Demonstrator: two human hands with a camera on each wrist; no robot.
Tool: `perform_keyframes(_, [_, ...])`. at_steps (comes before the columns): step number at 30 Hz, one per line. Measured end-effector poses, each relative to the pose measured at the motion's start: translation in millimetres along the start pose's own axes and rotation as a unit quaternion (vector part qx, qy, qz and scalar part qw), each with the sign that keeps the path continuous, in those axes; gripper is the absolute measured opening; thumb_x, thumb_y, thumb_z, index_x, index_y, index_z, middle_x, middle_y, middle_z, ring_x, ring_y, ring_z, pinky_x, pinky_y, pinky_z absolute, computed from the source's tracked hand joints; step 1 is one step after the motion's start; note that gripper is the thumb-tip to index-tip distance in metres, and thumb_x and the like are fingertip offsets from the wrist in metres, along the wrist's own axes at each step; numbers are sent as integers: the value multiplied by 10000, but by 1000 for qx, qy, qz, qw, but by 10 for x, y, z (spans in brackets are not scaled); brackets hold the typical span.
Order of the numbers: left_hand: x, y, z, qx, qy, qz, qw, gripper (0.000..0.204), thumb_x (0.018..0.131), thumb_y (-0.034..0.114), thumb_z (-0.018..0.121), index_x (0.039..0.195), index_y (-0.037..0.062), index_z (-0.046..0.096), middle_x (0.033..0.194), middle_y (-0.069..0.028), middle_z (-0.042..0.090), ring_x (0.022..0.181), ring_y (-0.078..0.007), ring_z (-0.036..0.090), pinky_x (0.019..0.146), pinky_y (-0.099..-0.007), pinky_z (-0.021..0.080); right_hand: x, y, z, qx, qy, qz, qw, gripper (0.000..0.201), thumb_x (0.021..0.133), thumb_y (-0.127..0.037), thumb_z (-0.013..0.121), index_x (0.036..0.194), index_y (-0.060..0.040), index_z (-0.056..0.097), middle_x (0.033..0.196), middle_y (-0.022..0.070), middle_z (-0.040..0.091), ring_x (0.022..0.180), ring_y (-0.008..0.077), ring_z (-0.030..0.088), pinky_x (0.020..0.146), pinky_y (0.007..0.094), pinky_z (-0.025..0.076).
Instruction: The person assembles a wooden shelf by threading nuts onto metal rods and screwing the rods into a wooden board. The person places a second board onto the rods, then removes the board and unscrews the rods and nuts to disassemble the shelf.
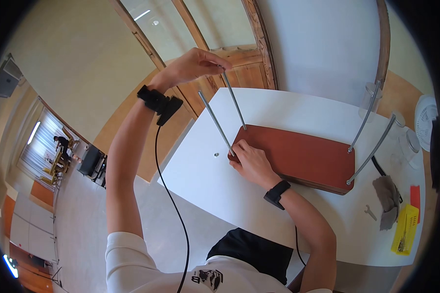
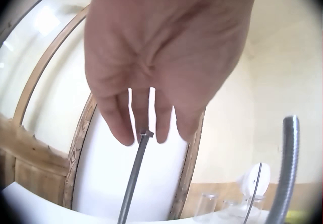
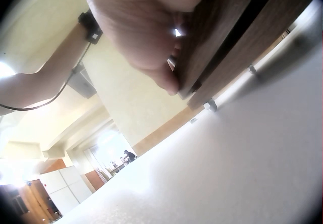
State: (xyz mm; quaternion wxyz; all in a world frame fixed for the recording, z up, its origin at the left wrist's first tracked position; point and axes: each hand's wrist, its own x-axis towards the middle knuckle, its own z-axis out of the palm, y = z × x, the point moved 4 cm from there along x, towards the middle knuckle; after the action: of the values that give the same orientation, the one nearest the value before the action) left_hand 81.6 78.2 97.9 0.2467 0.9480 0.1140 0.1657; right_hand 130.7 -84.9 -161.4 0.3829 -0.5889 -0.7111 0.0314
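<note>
Metal rod (image 1: pixel 234 101) at left hand's (image 1: pixel 194 66) fingertips, right hand (image 1: pixel 254 165) gripping board (image 1: pixel 303 154)

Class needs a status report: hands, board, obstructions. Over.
Left hand at rod top. Right hand at board corner. Board lying flat. Wrench apart, seemingly not blocking.

I seem to be in a big hall with a workshop corner: on my white counter (image 1: pixel 195 168) lie a wrench (image 1: pixel 370 212), a yellow tray (image 1: pixel 409 222) and brown boards (image 1: pixel 300 152) with metal rods (image 1: pixel 235 100) rising from them. Around me I see a wooden door (image 1: pixel 194 24) with glass panes, a wide grey floor (image 1: pixel 83 219) and, far off, another person (image 1: pixel 61 144) near a bright window (image 1: pixel 40 128).
</note>
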Motion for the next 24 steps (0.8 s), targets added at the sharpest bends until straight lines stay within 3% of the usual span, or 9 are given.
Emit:
perform_keyframes(2, [3, -6, -62, 60, -12, -70, 996, 271, 962, 214, 750, 1134, 6, 775, 1023, -54, 779, 995, -136, 725, 855, -258, 560, -2, -5, 5, -3, -2, -1, 1000, 272, 905, -173, 745, 1082, -28, 598, 1075, 130, 591, 877, 313, 697, 742, 456, 567])
perform_keyframes(6, [66, 34, -54, 111, 20, -59, 992, 270, 955, 207, 748, 1101, -20, 771, 987, -69, 781, 929, -130, 728, 822, -253, 558, 5, -25, 7, 5, 18, -15, 1000, 279, 885, -167, 756, 1079, -35, 604, 1070, 136, 590, 878, 321, 696, 742, 463, 567])
perform_keyframes(9, [168, -1, -19, 169, 49, -25, 984, 311, 929, 297, 772, 979, -11, 779, 825, -101, 768, 728, -133, 717, 665, -278, 543, -28, -10, -9, 13, 24, -8, 1000, 269, 882, -175, 756, 1073, -54, 611, 1076, 124, 586, 894, 323, 689, 740, 465, 565])
perform_keyframes(13, [151, 84, 5, 220, 75, -65, 970, 354, 919, 339, 783, 854, -9, 763, 658, -37, 688, 570, -117, 605, 556, -299, 468, -3, 28, 60, 11, 38, 13, 999, 257, 885, -182, 754, 1069, -64, 619, 1079, 111, 582, 907, 321, 681, 731, 461, 562])
perform_keyframes(15, [178, 62, 23, 232, 76, -73, 967, 388, 918, 363, 779, 826, -14, 755, 631, -37, 667, 552, -130, 592, 549, -305, 458, -18, 63, 78, 20, 53, -27, 998, 254, 882, -177, 755, 1064, -59, 623, 1072, 117, 581, 891, 324, 678, 726, 458, 562])
perform_keyframes(17, [152, 16, 47, 262, 85, -101, 956, 423, 918, 387, 776, 798, -18, 747, 604, -37, 645, 533, -142, 579, 542, -311, 448, -54, 114, 73, 26, 43, -16, 999, 254, 881, -175, 755, 1063, -57, 623, 1069, 118, 582, 879, 327, 678, 725, 457, 562])
perform_keyframes(21, [200, 29, 22, 387, 105, -88, 912, 481, 922, 468, 744, 794, 5, 737, 622, -100, 647, 554, -243, 601, 578, -372, 474, -17, 53, 44, 17, 26, 5, 1000, 235, 881, -177, 753, 1052, -69, 633, 1082, 115, 591, 900, 334, 684, 746, 457, 568])
perform_keyframes(23, [229, -148, 14, 298, 96, 126, 941, 445, 960, 452, 701, 849, 23, 743, 672, -123, 677, 586, -284, 621, 615, -393, 504, -1, 67, 54, 24, 38, -11, 999, 220, 886, -165, 737, 1049, -59, 633, 1070, 130, 604, 880, 341, 690, 739, 467, 569])
perform_keyframes(24, [243, -235, 61, 234, 81, 182, 952, 436, 985, 444, 673, 876, 28, 745, 687, -130, 682, 599, -300, 632, 629, -396, 517, -6, 59, 59, 36, 49, -27, 998, 212, 889, -154, 723, 1048, -47, 632, 1047, 146, 613, 848, 348, 694, 725, 477, 569])
